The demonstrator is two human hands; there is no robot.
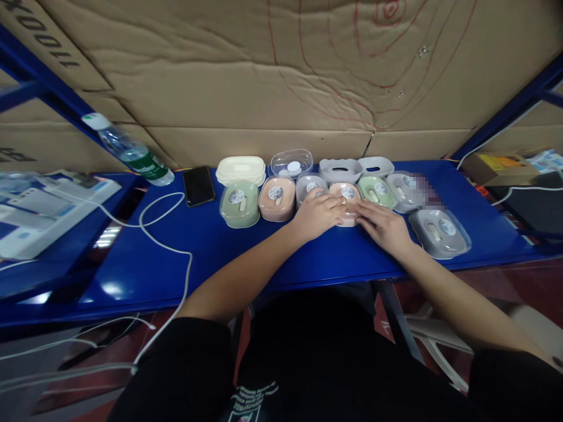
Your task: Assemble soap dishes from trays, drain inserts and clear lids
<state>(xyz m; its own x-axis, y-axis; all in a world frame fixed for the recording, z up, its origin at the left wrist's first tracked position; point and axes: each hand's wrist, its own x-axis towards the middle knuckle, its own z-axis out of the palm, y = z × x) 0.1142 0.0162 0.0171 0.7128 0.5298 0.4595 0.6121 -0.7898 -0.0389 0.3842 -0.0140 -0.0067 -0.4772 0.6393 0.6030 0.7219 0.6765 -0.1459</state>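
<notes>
Between my two hands sits a pink soap box point(350, 204) with a clear lid and a round label, flat on the blue table. My left hand point(320, 213) grips its left side, fingers reaching over the lid. Against its right edge my right hand point(383, 224) holds on with bent fingers; the fingertips are partly hidden. Similar lidded boxes stand in the same row: a green one point(248, 215), another pink one point(281, 210), a grey one point(307, 183) partly behind my left hand, a green one point(373, 186) and a grey one point(400, 202).
Behind the row lie cream trays point(240, 166), a clear lid point(281, 158) and grey parts point(328, 166). Another grey box point(453, 249) is at the right front. A phone point(199, 186), water bottle point(132, 153) and white cable point(188, 272) are on the left. Cardboard point(211, 99) walls the back.
</notes>
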